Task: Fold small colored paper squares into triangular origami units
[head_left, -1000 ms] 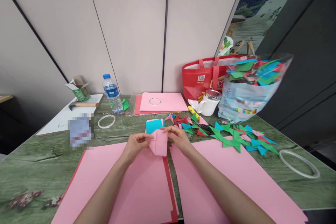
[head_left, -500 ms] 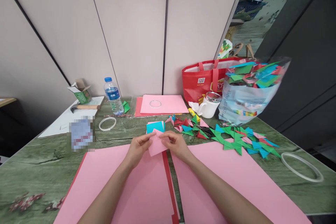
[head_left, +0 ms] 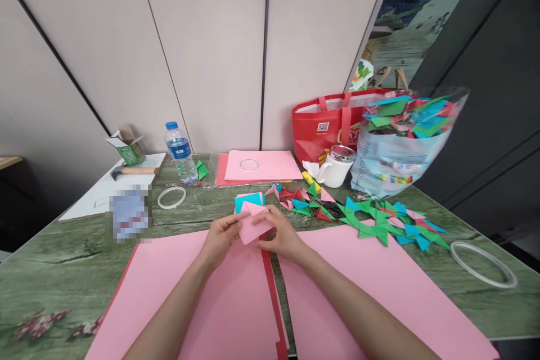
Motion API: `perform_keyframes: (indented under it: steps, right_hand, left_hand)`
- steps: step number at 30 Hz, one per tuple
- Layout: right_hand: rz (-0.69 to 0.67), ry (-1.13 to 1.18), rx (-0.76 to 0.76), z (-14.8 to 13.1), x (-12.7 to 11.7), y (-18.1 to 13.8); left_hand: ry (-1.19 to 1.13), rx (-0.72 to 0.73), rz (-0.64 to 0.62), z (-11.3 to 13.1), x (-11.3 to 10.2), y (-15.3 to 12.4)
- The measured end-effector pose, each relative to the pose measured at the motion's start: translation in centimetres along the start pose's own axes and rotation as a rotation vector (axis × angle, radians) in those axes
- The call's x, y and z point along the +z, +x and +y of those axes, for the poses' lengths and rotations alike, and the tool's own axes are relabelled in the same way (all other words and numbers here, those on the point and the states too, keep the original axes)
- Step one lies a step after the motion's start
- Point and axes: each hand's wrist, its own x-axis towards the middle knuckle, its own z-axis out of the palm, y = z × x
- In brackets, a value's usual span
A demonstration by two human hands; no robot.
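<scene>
The left hand (head_left: pixel 220 241) pinches the pink paper (head_left: pixel 252 232), just nearer than the blue paper (head_left: pixel 242 202); the right hand (head_left: pixel 283 234) holds its right edge, thumb now shifted to the near side; I'd say the fold is being adjusted.

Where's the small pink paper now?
In the head view, the small pink paper is just left of centre, held by the left hand and touched by the right hand, in front of the blue paper.

Your fingers (head_left: pixel 231 229) are partly hiding the folded paper (head_left: pixel 252 230); pixels are blurring a bluish object (head_left: pixel 130 214); the bottom edge is cropping your forearms (head_left: pixel 172 304).
</scene>
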Motion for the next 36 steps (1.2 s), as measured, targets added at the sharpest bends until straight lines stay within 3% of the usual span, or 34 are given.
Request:
perform_keyframes:
  steps: [10, 15, 22, 28, 36]
  right_hand:
    - [0.108, -0.035, -0.092, 0.5, 0.6, -0.1]
    - [0.084, -0.076, -0.135, 0.6, 0.6, -0.2]
    - [0.13, 0.043, -0.089, 0.3, 0.8, -0.2]
    - [0.216, 0.175, 0.05, 0.2, 0.6, 0.2]
    - [0.315, 0.169, 0.136, 0.0, 1.1, 0.1]
  left_hand:
    - [-0.092, -0.012, -0.04, 0.3, 0.1, 0.0]
    - [-0.08, -0.006, -0.006, 0.3, 0.3, -0.1]
    - [-0.054, 0.036, -0.013, 0.4, 0.3, -0.2]
    - [0.099, 0.052, -0.089, 0.5, 0.2, -0.5]
    - [0.271, 0.172, 0.105, -0.6, 0.3, -0.1]
